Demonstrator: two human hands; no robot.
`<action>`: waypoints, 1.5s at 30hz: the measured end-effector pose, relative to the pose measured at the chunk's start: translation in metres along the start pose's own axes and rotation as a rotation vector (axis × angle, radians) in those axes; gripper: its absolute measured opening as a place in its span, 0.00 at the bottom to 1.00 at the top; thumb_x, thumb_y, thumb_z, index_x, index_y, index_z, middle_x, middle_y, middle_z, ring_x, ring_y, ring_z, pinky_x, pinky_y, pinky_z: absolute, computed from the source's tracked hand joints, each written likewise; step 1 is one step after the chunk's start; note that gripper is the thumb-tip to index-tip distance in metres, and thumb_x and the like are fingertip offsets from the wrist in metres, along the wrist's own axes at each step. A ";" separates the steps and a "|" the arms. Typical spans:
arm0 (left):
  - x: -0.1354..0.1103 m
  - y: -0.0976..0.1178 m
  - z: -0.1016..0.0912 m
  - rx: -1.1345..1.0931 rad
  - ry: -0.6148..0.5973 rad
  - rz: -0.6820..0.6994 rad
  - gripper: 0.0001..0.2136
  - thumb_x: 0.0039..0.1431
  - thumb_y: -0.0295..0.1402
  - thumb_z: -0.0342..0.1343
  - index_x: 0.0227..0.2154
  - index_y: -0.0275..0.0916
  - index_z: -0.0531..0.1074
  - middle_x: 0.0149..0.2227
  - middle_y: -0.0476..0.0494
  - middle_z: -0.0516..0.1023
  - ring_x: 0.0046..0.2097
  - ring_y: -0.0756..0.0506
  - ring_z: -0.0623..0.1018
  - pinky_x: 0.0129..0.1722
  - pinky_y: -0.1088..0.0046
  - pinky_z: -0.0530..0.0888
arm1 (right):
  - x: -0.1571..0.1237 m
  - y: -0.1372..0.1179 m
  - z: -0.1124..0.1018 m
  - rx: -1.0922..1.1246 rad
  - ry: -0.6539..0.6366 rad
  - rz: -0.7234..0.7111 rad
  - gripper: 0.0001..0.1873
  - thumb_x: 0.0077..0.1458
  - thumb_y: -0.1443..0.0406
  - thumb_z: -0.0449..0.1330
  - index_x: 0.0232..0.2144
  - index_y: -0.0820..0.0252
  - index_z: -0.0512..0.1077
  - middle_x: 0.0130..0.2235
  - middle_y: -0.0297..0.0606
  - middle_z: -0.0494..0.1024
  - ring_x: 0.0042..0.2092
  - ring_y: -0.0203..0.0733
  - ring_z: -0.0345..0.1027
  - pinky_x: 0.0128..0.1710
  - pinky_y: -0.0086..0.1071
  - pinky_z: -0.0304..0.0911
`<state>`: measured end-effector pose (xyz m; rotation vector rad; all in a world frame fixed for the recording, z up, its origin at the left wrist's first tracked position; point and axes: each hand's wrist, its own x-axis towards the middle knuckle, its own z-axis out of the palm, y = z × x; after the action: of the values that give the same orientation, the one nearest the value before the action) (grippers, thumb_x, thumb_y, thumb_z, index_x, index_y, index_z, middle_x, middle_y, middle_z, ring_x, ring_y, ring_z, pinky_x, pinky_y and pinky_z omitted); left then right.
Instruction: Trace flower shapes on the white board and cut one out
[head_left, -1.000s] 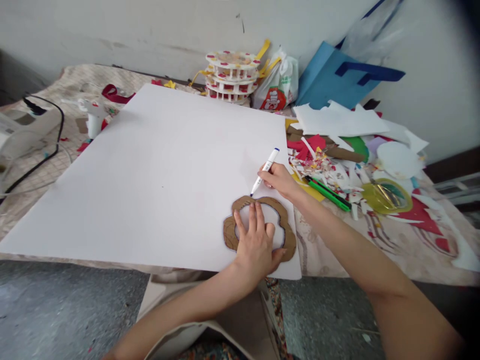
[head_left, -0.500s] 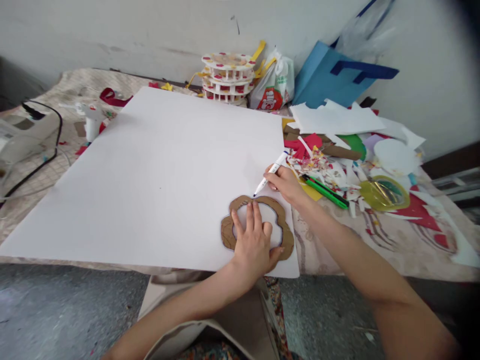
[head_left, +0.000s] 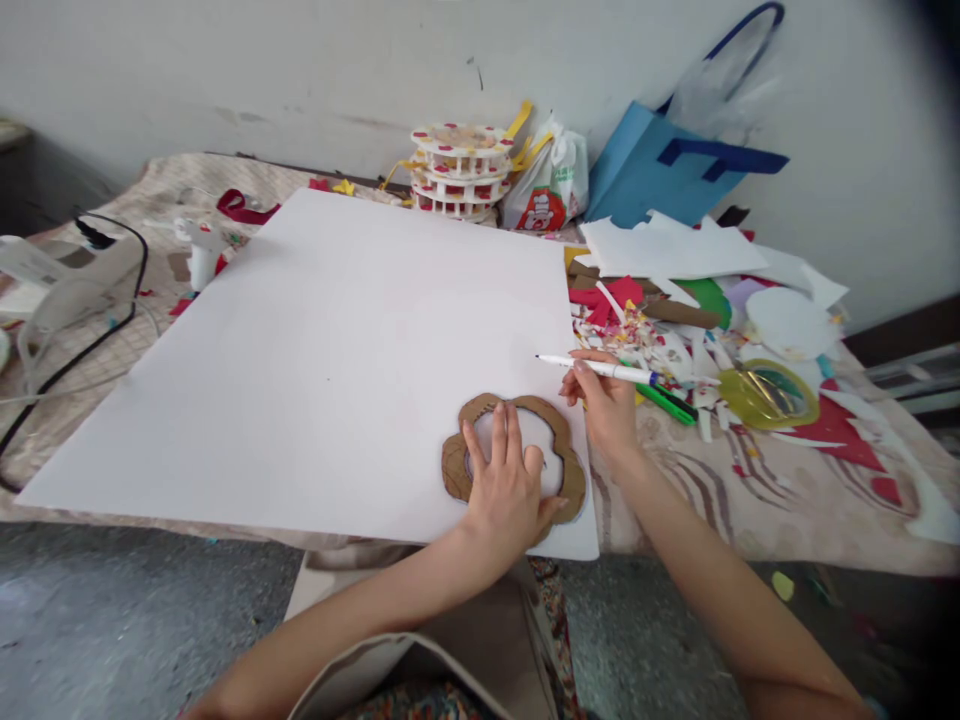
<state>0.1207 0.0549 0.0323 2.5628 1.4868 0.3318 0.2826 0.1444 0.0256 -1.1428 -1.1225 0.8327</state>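
Observation:
A brown cloud-shaped ring (head_left: 573, 470), which looks like cardboard or foam, lies at the near right corner of a large white sheet (head_left: 315, 340). My left hand (head_left: 504, 485) rests flat across the ring, its fingers spread over the opening and its thumb on the right part of the band. Off to the upper right, my right hand (head_left: 607, 405) grips a white marker (head_left: 559, 361) between thumb and fingers. The marker is uncapped at its dark tip, which points left over the sheet, apart from the ring; its blue end points right.
Right of the sheet lie paper scraps (head_left: 660, 345), a green cutter (head_left: 670, 403) and a yellow tape roll (head_left: 772, 393). Behind stand a tiered white model (head_left: 461, 170), a plastic bag (head_left: 555, 180) and a blue bag (head_left: 645, 165). A glue gun (head_left: 201, 255) and cables are at left.
My right hand has moved right and away from the ring's top edge, and the marker has swung from steeply tilted to nearly level. My left hand stays on the ring. The view has shifted slightly.

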 end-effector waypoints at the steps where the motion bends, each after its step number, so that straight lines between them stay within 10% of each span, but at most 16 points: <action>1: -0.001 -0.002 -0.001 0.008 0.002 -0.001 0.25 0.56 0.51 0.58 0.42 0.31 0.70 0.66 0.18 0.49 0.68 0.26 0.48 0.59 0.30 0.48 | -0.001 0.002 -0.001 0.004 0.009 0.000 0.10 0.55 0.61 0.61 0.39 0.57 0.71 0.23 0.27 0.71 0.24 0.31 0.66 0.21 0.24 0.59; 16: -0.060 -0.111 -0.033 0.112 0.107 -0.115 0.20 0.57 0.48 0.58 0.38 0.33 0.66 0.65 0.17 0.52 0.66 0.21 0.52 0.57 0.31 0.57 | -0.006 0.007 -0.009 0.010 0.087 0.021 0.10 0.54 0.61 0.62 0.39 0.56 0.71 0.23 0.27 0.71 0.23 0.31 0.65 0.20 0.25 0.58; 45: -0.095 -0.163 -0.050 0.072 0.038 -0.094 0.22 0.52 0.51 0.60 0.35 0.37 0.62 0.67 0.18 0.46 0.68 0.23 0.47 0.59 0.30 0.50 | -0.023 -0.025 0.043 0.001 -0.036 0.000 0.09 0.56 0.62 0.62 0.39 0.58 0.72 0.22 0.29 0.71 0.24 0.33 0.65 0.20 0.26 0.58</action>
<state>-0.0747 0.0541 0.0297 2.5438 1.6558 0.3212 0.2346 0.1279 0.0456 -1.1307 -1.1523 0.8564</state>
